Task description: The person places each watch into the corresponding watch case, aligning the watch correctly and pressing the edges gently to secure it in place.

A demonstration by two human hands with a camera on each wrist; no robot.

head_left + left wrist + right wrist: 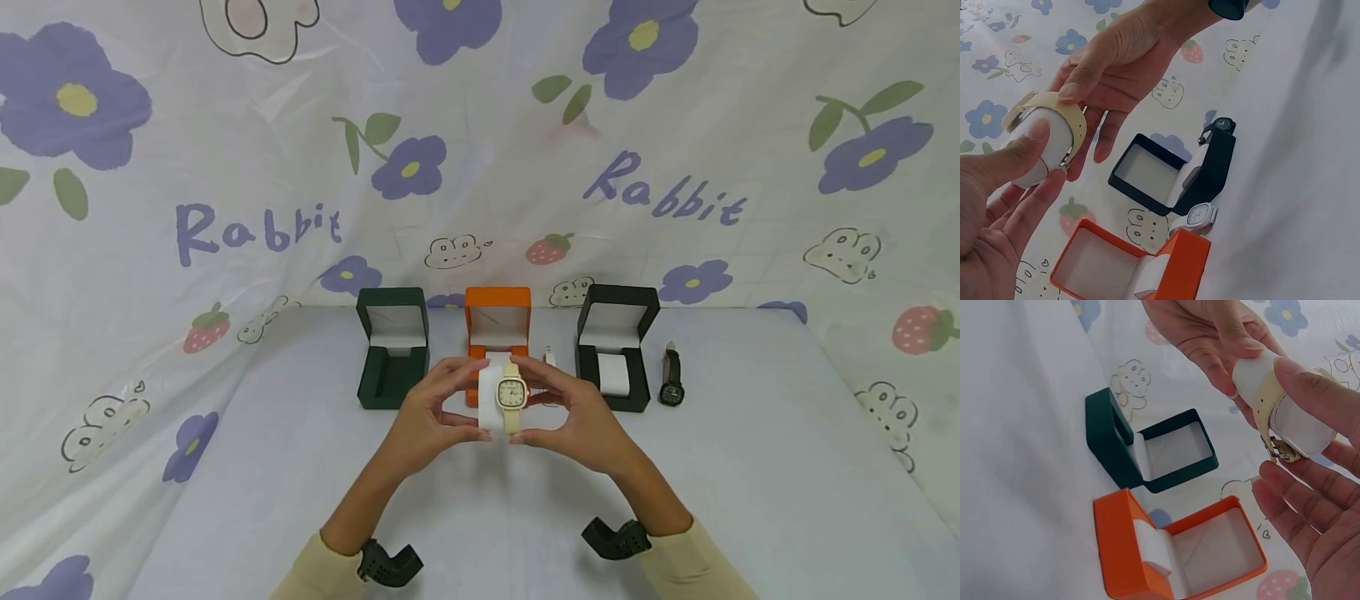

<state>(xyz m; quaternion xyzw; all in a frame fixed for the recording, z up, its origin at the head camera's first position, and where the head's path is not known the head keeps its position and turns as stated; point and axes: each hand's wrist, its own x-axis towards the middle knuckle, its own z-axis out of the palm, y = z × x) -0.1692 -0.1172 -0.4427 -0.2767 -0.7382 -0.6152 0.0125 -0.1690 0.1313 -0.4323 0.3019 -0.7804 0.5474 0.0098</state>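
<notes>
Floral cloth with purple blooms and "Rabbit" lettering drapes the wall and runs down over the pale table (750,467), and right at centre stage we have the cream watch (512,395), strapped around a white cushion (489,398) and held up off the table, just in front of the orange box (497,327). Left hand (423,421) grips the cushion, thumb and fingers curled round its end; right hand (573,417) pinches the strap side, fingertips above and thumb below. From the right wrist view the buckle (1277,450) sits at the underside of the cushion, and it looks fastened, though that is hard to tell for sure.

Judging by this, the step in hand is seating the watch on its cushion, nearly done. What comes after would call for a steady two-handed lowering into the orange box just behind, whose lid stands open with its well bare, keeping the dial facing up.

Left of the orange box, the dark green box (392,346) stands open too. To the right of it, the black box (617,346) holds its own white cushion. A silver watch (1200,215) lies between the orange and black boxes, and a black watch (671,379) rests beyond the black box.
</notes>
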